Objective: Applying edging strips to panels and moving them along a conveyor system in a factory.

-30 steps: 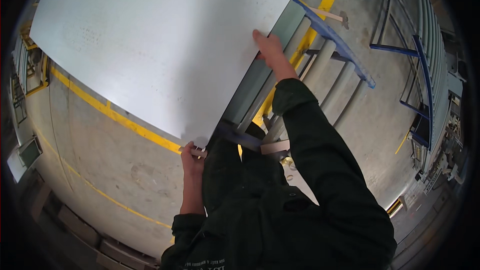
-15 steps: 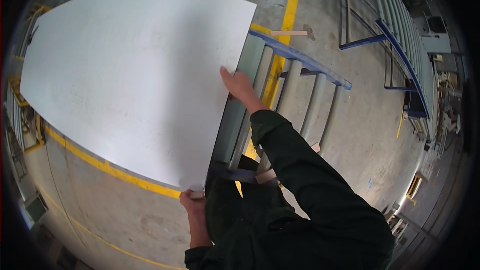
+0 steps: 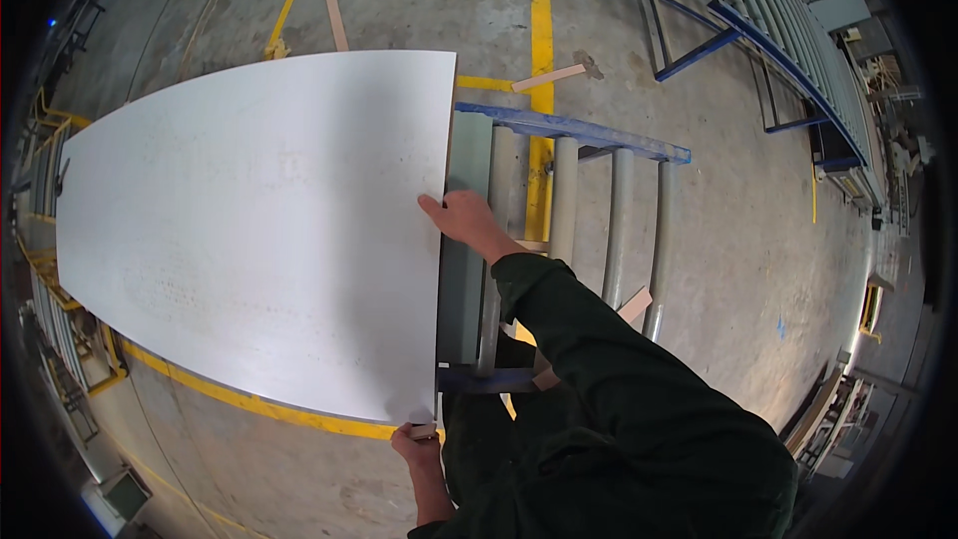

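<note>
A large white panel (image 3: 249, 240) lies flat over a roller conveyor (image 3: 589, 210), covering its left part. My right hand (image 3: 467, 220) grips the panel's right edge, thumb on the top face and fingers folded below, where they are partly hidden. At the panel's near right corner my left hand (image 3: 414, 447) is closed on what looks like the end of a pale wooden strip (image 3: 422, 431), just under the corner. A grey-green slab (image 3: 464, 289) shows beneath the panel's right edge, on the rollers.
Pale wooden strips lie about: one (image 3: 336, 20) on the floor beyond the panel, another (image 3: 549, 78) across the yellow floor line (image 3: 540, 0), and one (image 3: 635, 304) by the rollers. A second roller conveyor (image 3: 778, 40) with a blue frame stands at the far right.
In the view, the panel and conveyor sit lower and are turned slightly, largely as my head moves. Both hands keep their places on the panel's edge and corner.
</note>
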The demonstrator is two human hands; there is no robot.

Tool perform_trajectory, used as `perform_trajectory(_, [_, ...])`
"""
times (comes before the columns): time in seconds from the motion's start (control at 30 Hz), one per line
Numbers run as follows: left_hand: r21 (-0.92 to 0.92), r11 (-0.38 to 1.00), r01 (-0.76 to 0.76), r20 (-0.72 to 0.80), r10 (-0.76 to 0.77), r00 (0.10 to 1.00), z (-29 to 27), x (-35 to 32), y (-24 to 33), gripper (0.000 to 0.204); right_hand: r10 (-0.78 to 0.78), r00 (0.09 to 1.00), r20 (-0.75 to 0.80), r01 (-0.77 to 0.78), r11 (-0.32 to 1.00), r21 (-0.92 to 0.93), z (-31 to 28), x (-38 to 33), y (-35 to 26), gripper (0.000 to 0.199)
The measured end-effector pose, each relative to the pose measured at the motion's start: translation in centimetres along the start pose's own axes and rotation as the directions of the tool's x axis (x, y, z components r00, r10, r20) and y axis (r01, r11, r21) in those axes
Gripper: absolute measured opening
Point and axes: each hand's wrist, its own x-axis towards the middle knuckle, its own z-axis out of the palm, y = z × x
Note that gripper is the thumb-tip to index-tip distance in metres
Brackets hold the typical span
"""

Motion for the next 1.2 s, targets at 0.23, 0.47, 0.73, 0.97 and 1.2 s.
perform_trajectory(0.23, [0.083, 0.996, 0.034, -0.052, -0.030, 0.998, 0.7, 0.5, -0.1, 0.036, 0.014, 0.998, -0.062, -0.011, 0.999, 0.042, 0.6, 0.3, 1.2, 0.072])
perform_trajectory(0.47, [0.117, 0.993, 0.002, -0.073, 0.006, 0.997, 1.2, 0.1, -0.3, 0.040, 0.130, 0.991, 0.034, -0.129, 0.992, -0.009, 0.0, -0.1, 0.3, 0.064])
perform_trajectory(0.73, [0.122, 0.992, -0.014, -0.009, 0.015, 1.000, 1.1, -0.4, 0.3, 0.040, 0.117, 0.993, 0.000, -0.116, 0.993, 0.034, 0.6, -0.4, 0.3, 0.059])
perform_trajectory(0.97, [0.084, 0.996, -0.016, 0.048, 0.012, 0.999, 1.3, -0.9, 0.4, 0.039, 0.129, 0.991, 0.022, -0.130, 0.991, 0.039, 1.0, -0.6, 0.7, 0.058])
perform_trajectory(1.2, [0.059, 0.998, -0.026, 0.118, 0.019, 0.993, 1.9, -1.6, 0.7, 0.042, 0.118, 0.993, 0.009, -0.118, 0.989, 0.093, 1.1, -1.0, 1.0, 0.054])
